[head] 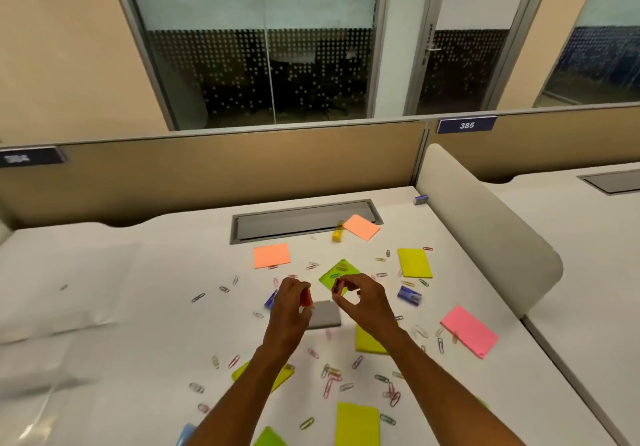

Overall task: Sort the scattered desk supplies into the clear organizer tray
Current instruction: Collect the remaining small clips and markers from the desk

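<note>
Both hands are raised over the middle of the desk (pixel 145 307). The left hand (pixel 291 301) grips a small red thing (pixel 306 297) between curled fingers and thumb. The right hand (pixel 360 298) pinches another small red piece (pixel 337 286) between thumb and fingertips; blur hides what either piece is.

A grey pad (pixel 325 314) lies on the desk just below the hands. The clear tray (pixel 59 293) sits near the left edge, well apart from both hands, blurred, its compartments not readable.

Paper clips (pixel 332 376) lie scattered across the middle and near edge. Sticky pads are spread around: orange pads (pixel 272 255) toward the far edge by the cable slot (pixel 304 222), a yellow pad (pixel 414 262) and a pink pad (pixel 469 331) toward the right edge, another yellow one (pixel 356 423) at the near edge. A blue stapler (pixel 409 296) lies right of the hands.
</note>
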The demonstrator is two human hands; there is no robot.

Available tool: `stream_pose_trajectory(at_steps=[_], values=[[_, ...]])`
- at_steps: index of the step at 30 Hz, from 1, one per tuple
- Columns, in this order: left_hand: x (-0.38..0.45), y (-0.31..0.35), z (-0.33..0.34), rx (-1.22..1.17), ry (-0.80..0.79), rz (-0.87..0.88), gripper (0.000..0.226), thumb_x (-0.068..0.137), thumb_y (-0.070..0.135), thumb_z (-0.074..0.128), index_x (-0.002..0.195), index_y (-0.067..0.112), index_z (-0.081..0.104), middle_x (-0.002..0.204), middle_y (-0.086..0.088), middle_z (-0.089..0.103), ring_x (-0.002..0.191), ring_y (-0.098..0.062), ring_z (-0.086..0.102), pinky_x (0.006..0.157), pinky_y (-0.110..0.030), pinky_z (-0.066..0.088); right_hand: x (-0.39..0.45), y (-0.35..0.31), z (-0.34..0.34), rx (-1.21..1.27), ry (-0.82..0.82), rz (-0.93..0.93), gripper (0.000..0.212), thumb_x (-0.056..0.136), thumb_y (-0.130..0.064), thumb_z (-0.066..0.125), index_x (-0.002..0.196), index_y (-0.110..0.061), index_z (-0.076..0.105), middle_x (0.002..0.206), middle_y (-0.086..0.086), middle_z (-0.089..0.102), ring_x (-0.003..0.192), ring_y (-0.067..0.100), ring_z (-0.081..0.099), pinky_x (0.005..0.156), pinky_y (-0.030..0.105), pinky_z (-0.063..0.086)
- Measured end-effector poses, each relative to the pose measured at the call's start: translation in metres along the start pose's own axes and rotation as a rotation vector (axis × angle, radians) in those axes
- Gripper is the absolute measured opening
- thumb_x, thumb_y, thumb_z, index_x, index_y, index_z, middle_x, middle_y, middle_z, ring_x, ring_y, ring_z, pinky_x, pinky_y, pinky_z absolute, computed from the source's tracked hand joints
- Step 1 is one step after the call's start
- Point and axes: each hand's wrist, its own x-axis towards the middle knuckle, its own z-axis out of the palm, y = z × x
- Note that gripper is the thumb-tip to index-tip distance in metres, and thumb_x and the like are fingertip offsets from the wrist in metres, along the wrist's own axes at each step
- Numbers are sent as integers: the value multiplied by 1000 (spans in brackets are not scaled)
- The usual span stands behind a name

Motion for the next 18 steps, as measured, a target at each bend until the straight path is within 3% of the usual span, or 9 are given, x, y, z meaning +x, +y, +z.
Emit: stream_pose_trajectory(at_steps=[3, 6, 8, 18], values=[[-37, -14, -36, 37, 31, 24, 37, 71, -7, 69, 102, 12, 62, 93, 5, 49, 80, 3, 48, 67, -9, 42, -23, -37, 26, 24, -42, -11, 36, 74, -26, 78, 106, -17, 66, 99, -6, 65, 85, 5, 60, 73, 8, 42], [-69, -24, -73, 66, 71, 4, 31, 68, -9, 66, 90, 12, 61, 87, 4, 49, 73, -3, 47, 62, -19, 45, -41, -73, 53, 40, -67, -44, 34, 71, -27, 81, 101, -18, 65, 94, -8, 64, 82, 5, 59, 71, 7, 42], [-93, -33, -100, 83, 107, -6, 35, 67, -10, 66, 96, 11, 62, 88, 1, 52, 72, -6, 49, 62, -25, 47, -54, -98, 74, 54, -100, -94, 30, 72, -27, 80, 97, -20, 65, 91, -10, 64, 81, 6, 60, 70, 6, 42], [-178, -97, -218, 137, 281, -173, 39, 74, -7, 68, 107, 12, 61, 92, 4, 54, 75, -4, 53, 69, -18, 49, -85, -203, 189, 108, -328, -239, 30, 73, -28, 77, 100, -23, 62, 93, -12, 63, 85, 4, 58, 72, 8, 42]])
